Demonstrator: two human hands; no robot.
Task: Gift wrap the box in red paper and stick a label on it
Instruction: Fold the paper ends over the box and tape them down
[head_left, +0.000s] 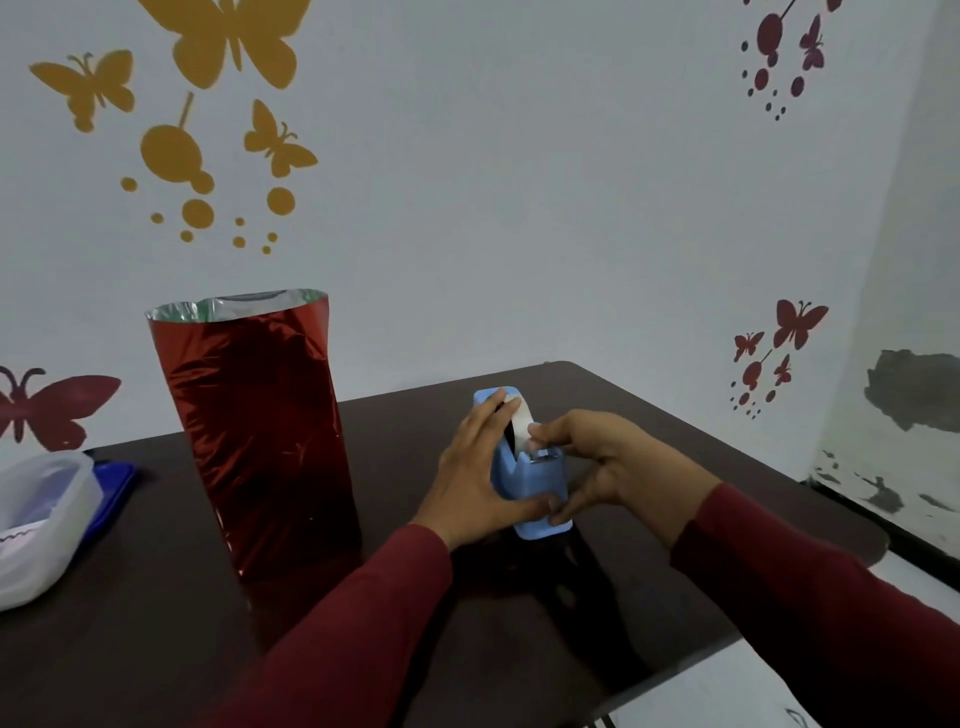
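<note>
From the head camera we see the red paper (254, 431) standing upright as an open-topped tube on the dark table (675, 519), left of both hands. Our left hand (478, 478) grips the blue tape dispenser (530, 473), fingers curled round its side; our right hand (608, 462) pinches the white tape (522, 421) at the cutter.

dark table (156, 649) bears red-wrapped box (260, 431), blue tape dispenser (535, 483), plastic tub (36, 519).

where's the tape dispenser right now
The tape dispenser stands on the table, right of the red-wrapped box, held between the left hand and right hand.
</note>
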